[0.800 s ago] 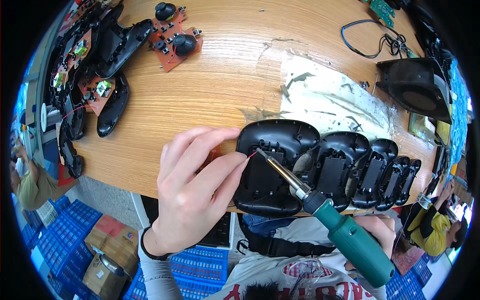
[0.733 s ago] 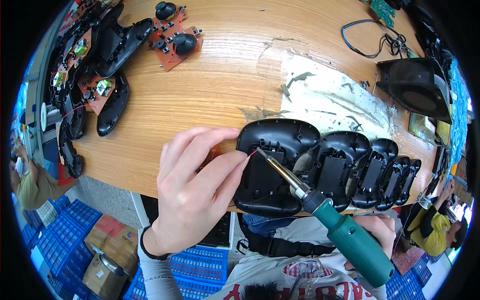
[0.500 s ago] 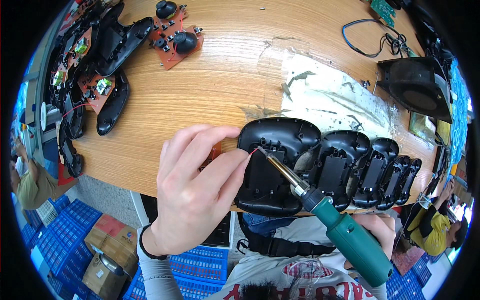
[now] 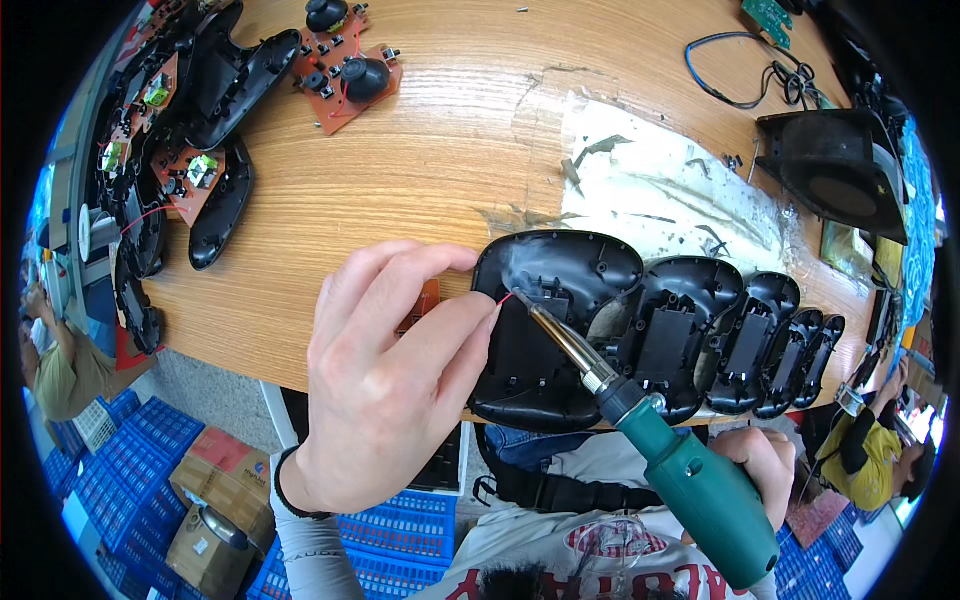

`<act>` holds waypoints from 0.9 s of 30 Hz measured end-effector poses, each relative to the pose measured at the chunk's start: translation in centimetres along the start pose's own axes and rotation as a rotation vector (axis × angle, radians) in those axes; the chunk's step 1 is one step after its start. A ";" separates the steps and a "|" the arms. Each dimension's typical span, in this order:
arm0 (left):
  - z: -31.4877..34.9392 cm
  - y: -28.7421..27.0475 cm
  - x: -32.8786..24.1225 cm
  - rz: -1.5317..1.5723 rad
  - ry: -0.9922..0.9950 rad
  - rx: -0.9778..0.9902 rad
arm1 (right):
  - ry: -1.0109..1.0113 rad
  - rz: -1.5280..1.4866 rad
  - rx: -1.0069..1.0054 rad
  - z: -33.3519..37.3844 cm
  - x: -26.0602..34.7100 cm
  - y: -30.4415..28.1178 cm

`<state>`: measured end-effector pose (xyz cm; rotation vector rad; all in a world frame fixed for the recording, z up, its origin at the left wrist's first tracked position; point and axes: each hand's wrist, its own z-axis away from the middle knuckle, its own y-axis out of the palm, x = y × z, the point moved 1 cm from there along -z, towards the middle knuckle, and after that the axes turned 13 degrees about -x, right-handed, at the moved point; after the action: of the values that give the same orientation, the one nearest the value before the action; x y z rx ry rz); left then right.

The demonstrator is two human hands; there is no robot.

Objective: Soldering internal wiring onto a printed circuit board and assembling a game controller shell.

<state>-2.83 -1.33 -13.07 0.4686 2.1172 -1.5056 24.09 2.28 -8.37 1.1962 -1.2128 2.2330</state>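
A black game controller shell [image 4: 525, 365] lies inner side up at the table's front edge. With thumb and finger pinched, my left hand [image 4: 385, 375] holds a short red wire [image 4: 507, 298] over the shell's battery compartment. My right hand [image 4: 755, 460] grips a green-handled soldering iron [image 4: 690, 480], partly hiding my fingers. The iron's tip meets the wire's end, and a wisp of smoke rises there. An orange-brown circuit board [image 4: 425, 303] shows partly behind my left hand.
Several more black shells [image 4: 665, 340] line the edge to the right. Circuit boards with thumbsticks [image 4: 350, 85] and stacked shells [image 4: 220, 90] occupy the far left. A black fan [image 4: 835, 175] stands at right, near a taped white sheet [image 4: 650, 180]. Blue crates [image 4: 130, 490] sit below.
Smoke now rises at the soldering tip, where none showed before. The iron's handle has shifted slightly down and left; my left hand stays pinched on the wire in nearly the same place.
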 end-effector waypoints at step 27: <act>0.1 0.0 0.0 -0.009 -0.002 -0.008 | -0.278 0.060 -0.100 0.7 -0.6 0.0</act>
<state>-2.81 -1.43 -13.07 0.4552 2.1258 -1.5021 24.79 1.72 -8.63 1.4847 -1.4634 2.0682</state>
